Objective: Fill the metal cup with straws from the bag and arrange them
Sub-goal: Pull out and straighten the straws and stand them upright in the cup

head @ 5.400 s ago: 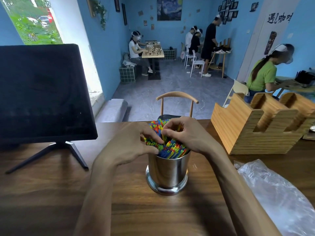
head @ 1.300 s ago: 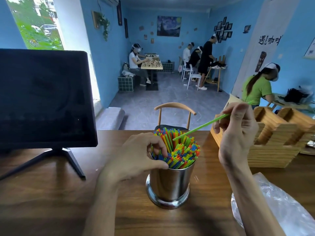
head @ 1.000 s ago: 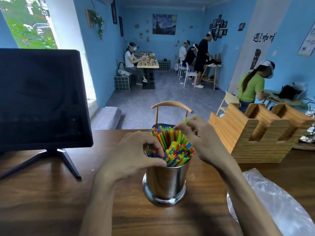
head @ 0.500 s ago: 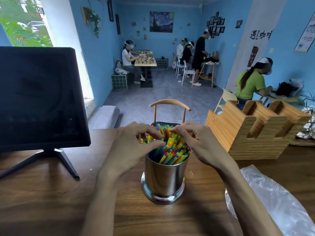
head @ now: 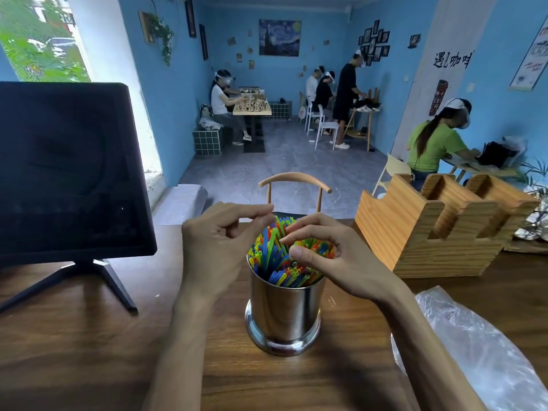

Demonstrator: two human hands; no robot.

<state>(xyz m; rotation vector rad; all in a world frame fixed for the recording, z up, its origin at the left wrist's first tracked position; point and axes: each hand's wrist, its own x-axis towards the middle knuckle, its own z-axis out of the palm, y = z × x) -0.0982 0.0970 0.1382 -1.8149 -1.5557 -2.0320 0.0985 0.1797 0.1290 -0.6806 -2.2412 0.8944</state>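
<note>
Wooden tabletop (head: pixel 89 351) carries the metal cup (head: pixel 283 315) at centre, packed with coloured straws (head: pixel 275 256). The left hand (head: pixel 216 247) hovers with fingers loosely curled, nothing held; the right hand (head: pixel 332 256) pinches at straw tops. The cup could be tipped or straws splayed out by a sideways pull. The bag (head: pixel 474 351) appears emptied.
</note>
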